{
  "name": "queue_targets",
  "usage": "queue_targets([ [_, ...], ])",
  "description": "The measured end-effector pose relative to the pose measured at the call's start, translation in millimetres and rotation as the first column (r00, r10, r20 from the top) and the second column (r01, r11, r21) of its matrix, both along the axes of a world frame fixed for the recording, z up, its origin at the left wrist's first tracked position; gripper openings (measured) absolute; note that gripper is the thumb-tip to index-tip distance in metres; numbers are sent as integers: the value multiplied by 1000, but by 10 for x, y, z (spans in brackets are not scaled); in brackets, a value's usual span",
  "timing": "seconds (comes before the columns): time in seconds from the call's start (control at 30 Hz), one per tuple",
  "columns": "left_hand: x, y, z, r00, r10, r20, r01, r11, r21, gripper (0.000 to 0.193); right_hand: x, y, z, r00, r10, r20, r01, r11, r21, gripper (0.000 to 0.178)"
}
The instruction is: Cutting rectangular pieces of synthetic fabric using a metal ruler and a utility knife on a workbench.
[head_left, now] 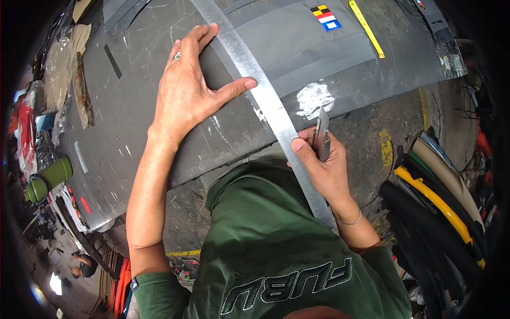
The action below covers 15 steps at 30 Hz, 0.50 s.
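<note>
A long metal straightedge runs aslant from the table's far side past its near edge, down beside my green shirt. My left hand has its fingers spread. One fingertip and the thumb tip rest on the straightedge's left part. My right hand grips the straightedge near the table edge, thumb on top. The same hand holds a utility knife, its blade pointing away from me. Beyond the straightedge lies dark grey fabric, partly beneath it, bearing a colourful flag patch.
A yellow measuring strip lies right of the patch on the dark worktable. Plastic wrapping and a green cylinder sit at the left. Rolls of material, one yellow, stand at the right. A person is at lower left.
</note>
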<state>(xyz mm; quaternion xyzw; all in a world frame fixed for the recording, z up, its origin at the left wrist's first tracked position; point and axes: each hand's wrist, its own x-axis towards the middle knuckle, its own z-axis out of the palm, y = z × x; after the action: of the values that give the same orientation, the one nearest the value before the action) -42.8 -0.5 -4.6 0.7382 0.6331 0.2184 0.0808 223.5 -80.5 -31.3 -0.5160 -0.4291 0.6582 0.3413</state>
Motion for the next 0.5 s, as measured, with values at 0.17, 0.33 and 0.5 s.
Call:
queue_targets([
  [0.17, 4, 1, -24, 998, 30, 49, -29, 1000, -4, 107, 5, 10, 2, 1000, 9, -3, -9, 1000, 0, 21],
  [0.33, 8, 3, -29, 999, 35, 25, -35, 999, -8, 109, 3, 24, 24, 1000, 12, -8, -12, 1000, -4, 21],
  [0.5, -2, 8, -59, 999, 27, 20, -27, 1000, 10, 110, 11, 10, -18, 1000, 1, -23, -1, 1000, 4, 23],
])
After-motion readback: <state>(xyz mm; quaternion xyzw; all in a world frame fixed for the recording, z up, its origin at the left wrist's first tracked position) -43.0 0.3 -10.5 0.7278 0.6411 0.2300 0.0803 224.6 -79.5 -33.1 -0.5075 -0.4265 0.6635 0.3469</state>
